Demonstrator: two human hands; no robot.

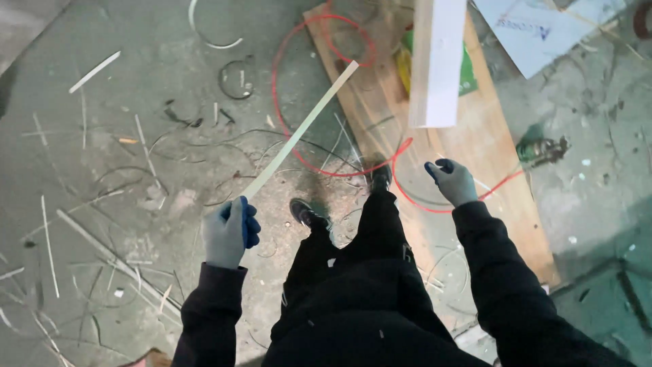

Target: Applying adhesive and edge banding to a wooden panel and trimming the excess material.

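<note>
Beside the wooden plank (475, 136), left hand (227, 231) grips pale strip (299, 132).

Both gloves are grey with blue palms and fingers, on the left hand (229, 232) and the right hand (451, 181). The strip (300, 131) is pale cream. The sleeves and trousers (353, 299) are black. A red wire (326, 95) loops over the grey-green floor (122, 122) and the tan wooden board (489, 156). A plank (438, 61) is white.
</note>
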